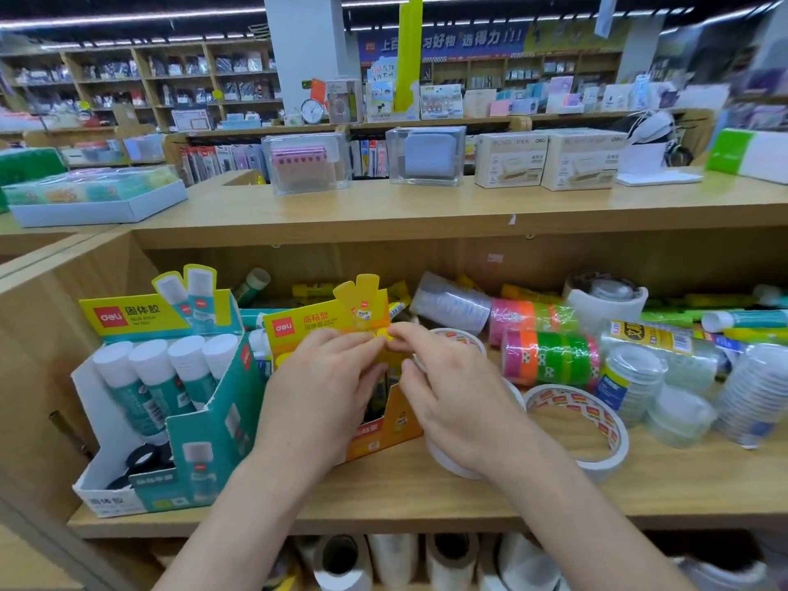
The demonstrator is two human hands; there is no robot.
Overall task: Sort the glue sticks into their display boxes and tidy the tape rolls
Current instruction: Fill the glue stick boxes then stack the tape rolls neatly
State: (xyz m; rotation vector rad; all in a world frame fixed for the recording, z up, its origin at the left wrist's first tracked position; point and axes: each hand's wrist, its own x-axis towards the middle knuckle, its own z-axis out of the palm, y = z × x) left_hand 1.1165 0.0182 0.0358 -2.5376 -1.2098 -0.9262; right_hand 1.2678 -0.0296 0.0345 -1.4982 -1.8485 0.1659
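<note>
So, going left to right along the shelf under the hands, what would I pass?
Teal glue stick box → yellow-orange glue stick box → neon tape rolls → blue-labelled clear tape stack → bigger clear tape stack at the right edge.

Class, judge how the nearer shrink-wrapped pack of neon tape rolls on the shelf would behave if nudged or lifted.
The neon tape pack lies on its curved side, so it would probably roll. Its glossy wrap looks slippery. The wrap likely holds the rolls as one stiff cylinder.
</note>
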